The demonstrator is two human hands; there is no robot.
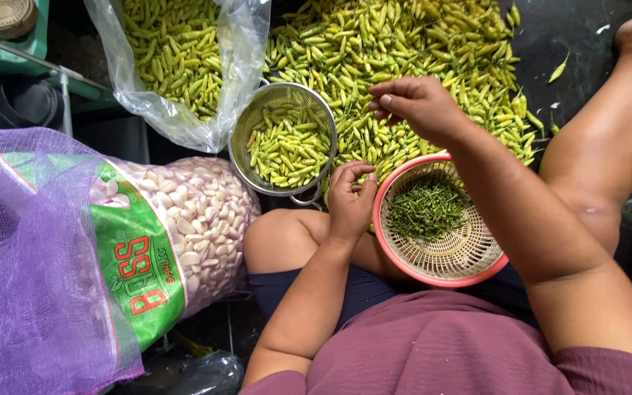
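Note:
My right hand hovers over a big pile of small yellow-green chillies on the dark floor, its fingers curled and pinched together; what they hold is hidden. My left hand rests palm up between a metal strainer of chillies and a pink-rimmed basket that holds green stems. Its fingers are curled inward, and nothing shows in them.
A clear plastic bag of chillies lies at the top left. A mesh sack of peeled garlic lies to the left, beside a purple net bag. My bent knees flank the basket.

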